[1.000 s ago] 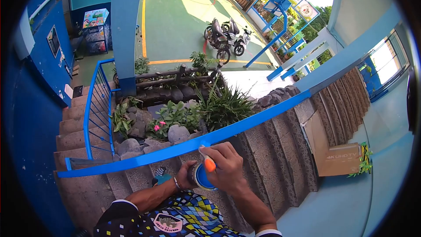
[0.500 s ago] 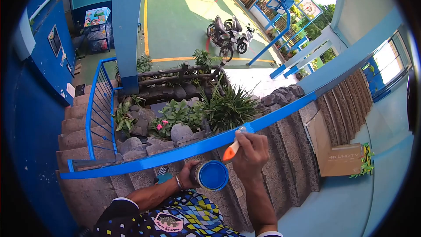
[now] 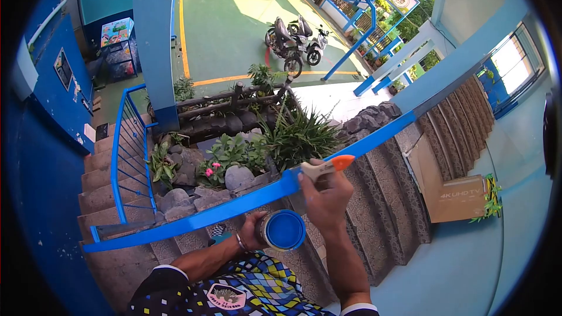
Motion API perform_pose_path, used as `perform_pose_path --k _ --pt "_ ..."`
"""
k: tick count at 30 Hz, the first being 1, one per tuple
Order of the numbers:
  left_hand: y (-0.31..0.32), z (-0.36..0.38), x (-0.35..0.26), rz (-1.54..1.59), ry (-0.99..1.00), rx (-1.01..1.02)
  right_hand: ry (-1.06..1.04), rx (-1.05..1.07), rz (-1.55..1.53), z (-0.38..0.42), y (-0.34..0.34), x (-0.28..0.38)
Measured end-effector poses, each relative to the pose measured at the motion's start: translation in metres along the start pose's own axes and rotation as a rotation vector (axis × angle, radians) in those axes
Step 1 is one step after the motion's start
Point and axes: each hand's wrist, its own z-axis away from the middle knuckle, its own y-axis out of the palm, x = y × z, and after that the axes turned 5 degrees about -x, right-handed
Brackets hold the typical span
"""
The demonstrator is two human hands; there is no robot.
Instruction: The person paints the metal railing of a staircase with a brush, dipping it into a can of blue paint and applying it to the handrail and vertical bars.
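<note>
My left hand [image 3: 253, 231] is wrapped round an open can of blue paint [image 3: 284, 230], held below the railing. In my right hand [image 3: 325, 199] is a paintbrush [image 3: 323, 168] with a pale handle tipped in orange. The handle points right and its bristle end lies to the left, on the blue handrail [image 3: 234, 203]. The handrail slants from lower left to upper right past both hands, and its blue coat looks glossy.
Stone steps [image 3: 374, 216] run below the handrail, with a cardboard TV box [image 3: 456, 199] on the right. Beyond the rail are rocks [image 3: 239, 178] and spiky plants [image 3: 298, 134]. Motorcycles [image 3: 287, 44] stand on the court. A blue metal railing [image 3: 119, 164] is at left.
My right hand has shifted slightly left, and the brush has turned so its orange end points right instead of down-left. The view has shifted a little. My left hand still holds the paint can.
</note>
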Motion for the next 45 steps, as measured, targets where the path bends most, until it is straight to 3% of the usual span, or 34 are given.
perform_pose_path --k 2,7,10,13,16,20,23,26,29,31,33,37,39,45 --pt "0.002 -0.001 -0.001 0.015 -0.011 -0.014 0.143 -0.148 0.043 -0.043 -0.035 -0.013" --pt "0.000 -0.007 -0.002 0.017 -0.024 0.011 -0.095 -0.484 0.318 -0.109 -0.080 -0.027" --pt "0.000 -0.009 -0.006 0.011 -0.033 0.031 -0.446 -0.363 0.599 -0.094 -0.066 -0.016" --pt "-0.005 -0.012 -0.006 -0.001 0.011 -0.032 -0.578 -0.012 0.575 -0.023 -0.009 0.007" --pt "-0.005 -0.012 -0.008 -0.017 0.039 -0.081 -0.571 0.285 0.397 0.048 0.038 0.038" --pt "-0.005 -0.005 -0.009 -0.029 0.025 -0.078 -0.631 0.528 0.247 0.110 0.081 0.063" --pt "-0.006 -0.002 -0.010 -0.037 0.020 -0.071 -0.561 0.605 0.038 0.137 0.104 0.066" --pt "-0.007 0.002 -0.011 -0.048 0.017 -0.060 -0.246 0.549 -0.267 0.140 0.108 0.074" --pt "-0.004 0.003 -0.011 -0.059 0.011 -0.040 -0.244 0.420 -0.165 0.117 0.098 0.057" --pt "0.002 0.002 -0.010 -0.072 0.007 -0.024 -0.090 0.321 -0.080 0.086 0.073 0.042" --pt "0.009 -0.001 -0.008 -0.086 -0.002 0.001 -0.088 0.160 -0.019 0.054 0.039 0.020" --pt "0.003 -0.010 -0.001 -0.020 -0.038 0.140 0.186 -0.002 0.001 -0.011 -0.028 0.000" --pt "0.014 -0.010 0.000 -0.029 -0.063 0.120 0.170 -0.163 0.028 -0.046 -0.059 -0.010" --pt "0.019 -0.030 -0.001 -0.008 -0.067 0.128 0.196 -0.252 0.190 -0.151 -0.161 -0.062"
